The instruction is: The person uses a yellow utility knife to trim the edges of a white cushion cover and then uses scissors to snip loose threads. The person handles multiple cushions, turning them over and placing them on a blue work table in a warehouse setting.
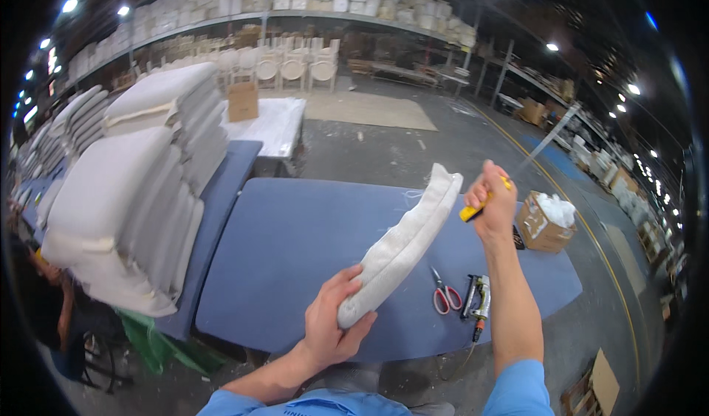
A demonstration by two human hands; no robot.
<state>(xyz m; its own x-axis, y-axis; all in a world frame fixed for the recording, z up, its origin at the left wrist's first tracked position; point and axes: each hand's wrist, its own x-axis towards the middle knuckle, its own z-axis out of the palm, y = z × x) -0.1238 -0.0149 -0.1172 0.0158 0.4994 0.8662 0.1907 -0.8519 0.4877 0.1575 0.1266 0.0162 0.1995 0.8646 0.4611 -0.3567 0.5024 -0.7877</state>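
My left hand (331,318) grips the near end of a fabric-covered seat cushion (402,242). The cushion is pale grey, stands edge-on and slants away to the right above the table, with loose threads along its left side. In a closed fist, my right hand (493,198) is raised just right of the cushion's far end and holds a yellow-handled knife (470,213). A long, flat grey blade appears to reach up and right from the fist, apart from the cushion. Red-handled scissors (446,298) and a staple gun (478,301) with a hose lie below.
The blue-covered table (273,246) spans the middle. Tall stacks of grey cushions (111,187) stand on another blue table at left, with a person beside them. At the right corner is a cardboard box (545,228) with white stuffing. Chair frames (295,65) and loaded shelving stand behind.
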